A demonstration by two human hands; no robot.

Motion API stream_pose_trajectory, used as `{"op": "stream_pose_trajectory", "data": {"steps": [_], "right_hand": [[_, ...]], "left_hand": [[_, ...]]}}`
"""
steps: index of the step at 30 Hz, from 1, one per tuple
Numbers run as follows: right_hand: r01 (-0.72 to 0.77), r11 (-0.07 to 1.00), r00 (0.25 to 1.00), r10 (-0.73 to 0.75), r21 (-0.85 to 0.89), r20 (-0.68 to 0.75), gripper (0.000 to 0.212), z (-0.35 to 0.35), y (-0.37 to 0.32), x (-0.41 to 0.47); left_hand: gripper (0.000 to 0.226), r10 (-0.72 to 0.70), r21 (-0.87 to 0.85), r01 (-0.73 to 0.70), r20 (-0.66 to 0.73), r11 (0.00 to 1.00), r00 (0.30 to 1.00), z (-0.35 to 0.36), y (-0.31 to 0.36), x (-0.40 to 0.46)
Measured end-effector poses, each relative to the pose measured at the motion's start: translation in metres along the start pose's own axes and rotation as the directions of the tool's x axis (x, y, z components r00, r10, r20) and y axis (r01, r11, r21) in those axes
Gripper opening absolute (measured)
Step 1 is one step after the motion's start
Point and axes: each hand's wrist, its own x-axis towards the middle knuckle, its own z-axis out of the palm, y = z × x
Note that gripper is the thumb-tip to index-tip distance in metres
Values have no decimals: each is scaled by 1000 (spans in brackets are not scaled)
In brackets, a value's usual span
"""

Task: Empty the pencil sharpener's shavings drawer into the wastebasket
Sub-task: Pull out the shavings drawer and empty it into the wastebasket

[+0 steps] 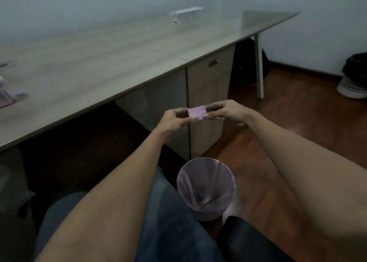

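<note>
A small pink shavings drawer point(197, 112) is held in the air between both hands, open side up and roughly level. My left hand point(174, 120) pinches its left end and my right hand point(226, 111) pinches its right end. Below and nearer to me stands the round wastebasket point(206, 188) on the floor, lined with a pale pink bag; the drawer hangs beyond its far rim. A blurred pink object at the desk's far left edge point(6, 95) may be the sharpener body.
A long wooden desk point(111, 63) runs along the left, with a cabinet point(208, 95) under it behind the hands. My knees and a black chair armrest point(244, 240) fill the bottom. A second bin with a black bag point(353, 77) stands far right.
</note>
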Motion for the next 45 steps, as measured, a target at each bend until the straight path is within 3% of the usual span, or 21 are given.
{"op": "stream_pose_trajectory", "data": {"steps": [6, 9, 15, 20, 26, 34, 38, 43, 45], "right_hand": [[-206, 975, 978, 206, 82, 19, 48, 14, 86, 10], [-292, 951, 956, 289, 100, 37, 38, 20, 119, 11], [-470, 881, 883, 466, 63, 63, 39, 22, 159, 10], [-578, 808, 816, 572, 115, 78, 48, 26, 170, 12], [-670, 717, 739, 668, 194, 83, 57, 27, 167, 18], [-744, 655, 664, 747, 131, 30, 67, 24, 149, 33], [-748, 656, 660, 752, 103, 8, 74, 21, 143, 37], [-719, 685, 692, 721, 120, 31, 66, 19, 142, 37], [-681, 720, 729, 682, 133, 45, 53, 19, 142, 35]], "left_hand": [[50, -208, -110, 203, -35, 973, 978, 28, -75, -8], [50, -335, -182, 324, -31, 928, 942, 40, -111, -7], [49, -520, -272, 507, 30, 818, 854, 60, -158, -2], [27, -570, -246, 561, 42, 790, 821, 70, -163, -1], [65, -638, -187, 620, -56, 762, 768, 73, -163, 10], [67, -655, -156, 639, -80, 753, 751, 71, -144, 26], [64, -659, -143, 645, -85, 750, 747, 72, -140, 30], [65, -648, -193, 633, -23, 750, 761, 71, -142, 32], [45, -613, -234, 601, 26, 764, 790, 68, -139, 28]]}}
